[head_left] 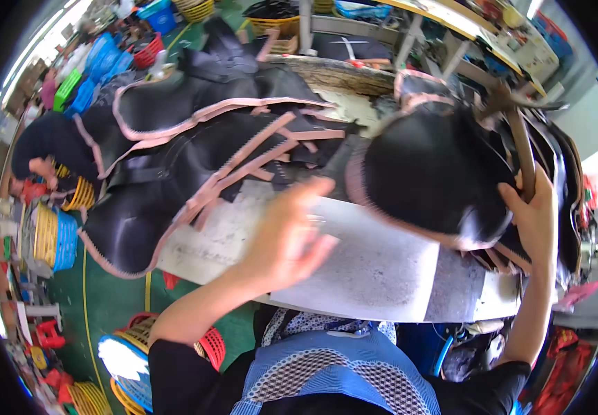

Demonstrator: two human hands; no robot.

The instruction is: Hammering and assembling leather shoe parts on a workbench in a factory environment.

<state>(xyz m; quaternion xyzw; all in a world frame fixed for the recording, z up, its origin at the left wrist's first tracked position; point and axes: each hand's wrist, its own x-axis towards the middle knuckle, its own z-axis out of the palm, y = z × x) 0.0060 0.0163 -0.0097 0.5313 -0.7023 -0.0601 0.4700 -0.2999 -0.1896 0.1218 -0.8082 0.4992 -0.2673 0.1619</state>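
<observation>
Head view, looking down on a work station. A long grey table (382, 270) runs from lower left toward the right edge, its near rim bowed by the lens. Across its far half lies a heap of black fabric pieces (195, 159) edged with pink saw-toothed tape; the heap's long axis runs from the lower left, where one piece hangs over the table's end, up toward the right. At the right sits a rounded black piece (430, 173), domed, its pink-trimmed rim turned toward the person, its long axis roughly left to right. The right hand (536, 214) grips the right edge of this piece together with a brown strap that rises upright from it, fingers curled closed round both. The left hand (292, 235) hovers over the bare table just beside the piece's left rim, fingers spread and half open, holding nothing; it is blurred. On the green floor (115, 297) at left stand yellow, blue and red baskets (57, 238).
</observation>
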